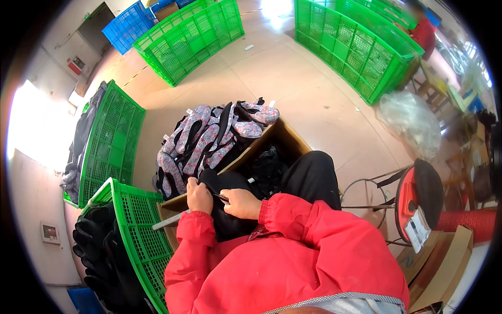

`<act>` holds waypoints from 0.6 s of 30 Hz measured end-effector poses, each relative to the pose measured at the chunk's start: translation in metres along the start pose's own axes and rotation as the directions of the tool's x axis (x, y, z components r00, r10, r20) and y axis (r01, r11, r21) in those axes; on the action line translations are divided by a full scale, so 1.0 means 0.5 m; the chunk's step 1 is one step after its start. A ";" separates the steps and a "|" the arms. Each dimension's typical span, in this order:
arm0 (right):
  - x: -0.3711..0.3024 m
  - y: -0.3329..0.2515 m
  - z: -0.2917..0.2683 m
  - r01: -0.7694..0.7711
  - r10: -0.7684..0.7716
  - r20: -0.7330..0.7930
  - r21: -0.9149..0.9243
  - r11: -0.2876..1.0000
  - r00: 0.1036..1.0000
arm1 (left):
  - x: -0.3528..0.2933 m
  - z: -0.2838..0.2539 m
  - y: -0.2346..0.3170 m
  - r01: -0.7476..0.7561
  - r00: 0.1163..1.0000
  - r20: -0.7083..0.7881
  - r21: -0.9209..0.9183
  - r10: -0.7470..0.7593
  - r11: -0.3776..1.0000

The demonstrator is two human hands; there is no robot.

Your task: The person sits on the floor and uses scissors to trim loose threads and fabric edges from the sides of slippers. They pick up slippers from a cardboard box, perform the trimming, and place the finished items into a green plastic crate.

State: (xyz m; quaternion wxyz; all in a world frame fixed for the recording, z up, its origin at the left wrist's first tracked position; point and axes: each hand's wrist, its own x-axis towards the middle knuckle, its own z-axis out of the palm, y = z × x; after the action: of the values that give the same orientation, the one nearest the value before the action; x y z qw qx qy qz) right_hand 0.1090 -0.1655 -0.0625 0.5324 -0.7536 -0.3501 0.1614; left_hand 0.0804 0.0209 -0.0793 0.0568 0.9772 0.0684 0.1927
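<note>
My left hand (200, 196) is closed on a black fabric piece (210, 180) held above my lap. My right hand (240, 203) pinches the same piece on its right side, near a dark edge by the thumb. What kind of article it is, I cannot make out against my black trousers. Just beyond my hands lies a heap of floral padded pieces (196, 138) with black straps. Between my knees stands a cardboard box (290, 138) with black items (266, 167) inside.
Green crates stand at the left (117, 144), near left (141, 230), far left (193, 42) and far right (355, 49). The near-left one holds black padded pieces (99, 251). At right are a round stool (423, 196), flattened cardboard (434, 261) and a clear plastic bag (410, 120). A person (422, 34) is at far right.
</note>
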 end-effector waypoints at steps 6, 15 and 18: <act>0.009 0.002 0.012 -0.037 0.037 0.001 -0.020 0.999 0.999 | 0.039 0.005 -0.002 -0.033 0.974 0.222 0.291 -0.035 0.956; -0.002 -0.009 0.016 -0.120 0.119 0.066 0.007 0.993 0.991 | 0.011 0.089 -0.103 -0.012 0.936 0.349 -0.080 0.039 0.997; -0.018 0.002 0.020 -0.093 0.088 0.075 0.059 0.994 0.993 | -0.010 0.035 -0.075 -0.060 0.944 0.317 -0.102 0.090 0.993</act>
State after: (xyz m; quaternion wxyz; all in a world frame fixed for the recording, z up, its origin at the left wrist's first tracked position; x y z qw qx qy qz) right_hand 0.0970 -0.1649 -0.0686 0.5347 -0.7454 -0.3294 0.2234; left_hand 0.0783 0.0554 -0.1021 0.1042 0.9938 0.0122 0.0359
